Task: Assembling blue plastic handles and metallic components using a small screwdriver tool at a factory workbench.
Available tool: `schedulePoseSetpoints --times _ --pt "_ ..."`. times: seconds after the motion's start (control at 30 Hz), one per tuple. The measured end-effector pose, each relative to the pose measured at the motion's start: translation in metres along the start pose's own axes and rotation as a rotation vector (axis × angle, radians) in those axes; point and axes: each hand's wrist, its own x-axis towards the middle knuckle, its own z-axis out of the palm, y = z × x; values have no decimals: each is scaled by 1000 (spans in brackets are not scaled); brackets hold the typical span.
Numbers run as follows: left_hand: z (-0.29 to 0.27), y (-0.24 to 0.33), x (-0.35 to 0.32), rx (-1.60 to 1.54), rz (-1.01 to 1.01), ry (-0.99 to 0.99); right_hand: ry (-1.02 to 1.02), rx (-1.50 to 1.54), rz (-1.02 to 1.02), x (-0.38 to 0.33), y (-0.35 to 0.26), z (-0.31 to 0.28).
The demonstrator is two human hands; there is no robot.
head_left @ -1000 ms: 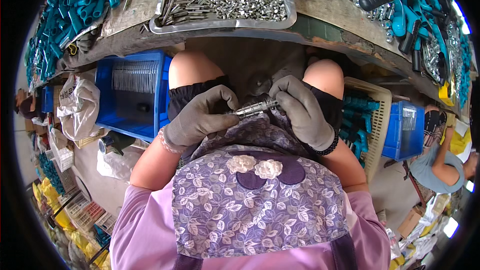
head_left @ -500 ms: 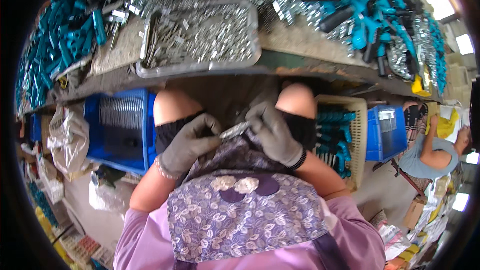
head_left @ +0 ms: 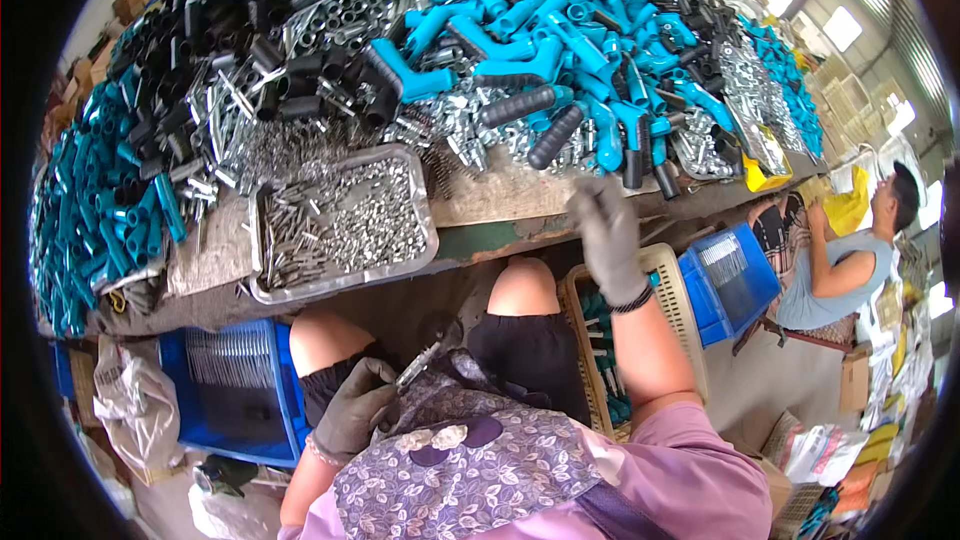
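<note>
My left hand (head_left: 355, 410), in a grey work glove, is low over my lap. Its thumb and fingers are closed on a slim silvery metal part (head_left: 418, 365), which points up and to the right. My right hand (head_left: 608, 235), gloved as well, is raised at the front edge of the bench. Its fingers point toward the heap of teal angled plastic handles (head_left: 540, 65), below two black ribbed grips (head_left: 555, 140). Blur hides how those fingers are bent and whether they hold anything.
A clear tray of small metal pins (head_left: 345, 275) sits at the bench's near edge. Below are a blue crate (head_left: 290, 390) on the left, a cream basket (head_left: 685, 305) holding teal handles, and another blue crate (head_left: 770, 280). A seated person (head_left: 840, 260) is at the right.
My right hand has left the metal part and moved up and right to the bench edge. My left hand keeps the part at my lap. The view has shifted, showing more of the bench.
</note>
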Motion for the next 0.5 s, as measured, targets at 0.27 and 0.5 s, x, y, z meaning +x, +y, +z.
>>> schedulePoseSetpoints --times 0.27,0.5 --pt "-5 1 10 -116 -31 -130 370 -423 -199 152 -1 -69" --pt "4 0 32 -99 -9 -193 68 -829 -227 264 -33 -17"
